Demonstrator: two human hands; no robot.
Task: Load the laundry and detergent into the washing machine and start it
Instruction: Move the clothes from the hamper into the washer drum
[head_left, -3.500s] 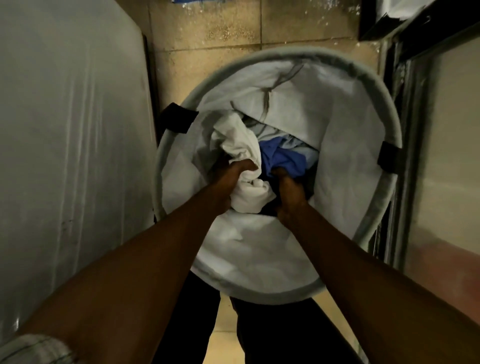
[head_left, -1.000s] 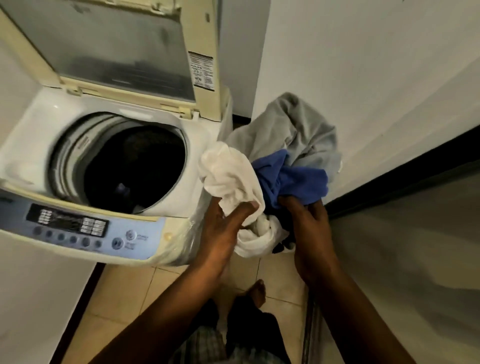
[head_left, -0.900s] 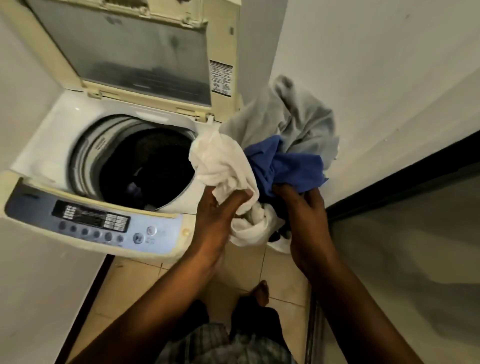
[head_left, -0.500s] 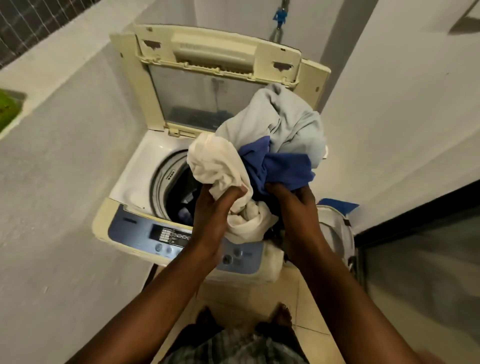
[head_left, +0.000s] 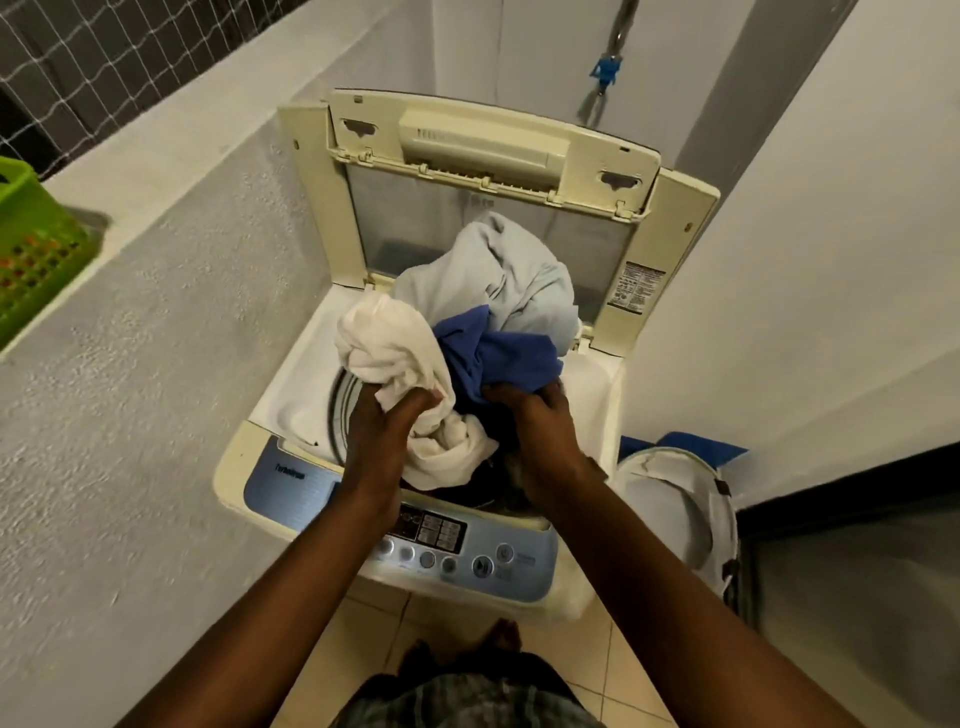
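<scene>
A top-loading washing machine fills the middle of the view, its lid raised upright at 12 o'clock and its blue control panel along the near edge at 6 o'clock. Both hands hold a bundle of laundry directly over the open drum, of which only a curved strip of rim shows at about 9 o'clock from the bundle. The left hand has its fingers curled tight into a white cloth, which bunches above the knuckles and hangs in a fold below the palm. The right hand lies at 3 o'clock from the left one, fingers closed over a blue garment that touches the white cloth on its right side. A pale grey garment rises behind both, toward 12 o'clock, in front of the lid's window. Whether either hand also grips this grey piece cannot be told. At 3 o'clock from the machine, on the tiled floor, stands a white laundry hamper, just beside the machine's right wall. A green basket sits on a ledge at 9 o'clock, well apart from the machine. A blue tap hangs on the wall at 12 o'clock above the lid.
</scene>
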